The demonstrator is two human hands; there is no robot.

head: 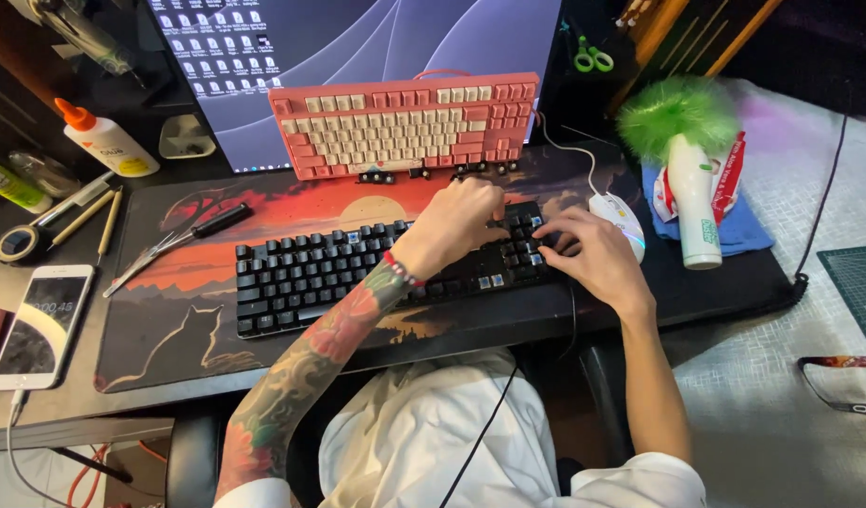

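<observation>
Looking down from the head camera, I see both hands bunched at the right end of the black keyboard (386,273), which lies on a desk mat (169,320) printed with a red sunset and a cat outline. My left hand (456,221) is curled over the keys with its fingertips tucked under, so I cannot tell whether it pinches a keycap or just presses. My right hand (593,254) lies loosely open beside it, fingers bent onto the keys, gripping nothing I can make out. The hands hide that corner of the board, where several caps appear to be missing. A pink keyboard (405,127) leans upright against the monitor (357,38), whose top is cut off. A white mouse (619,218) sits just right of my right hand, partly covered. Left of the mat lie a phone (42,325), scissors (174,240), pencils and a glue bottle (103,139). The room beyond is dark.
</observation>
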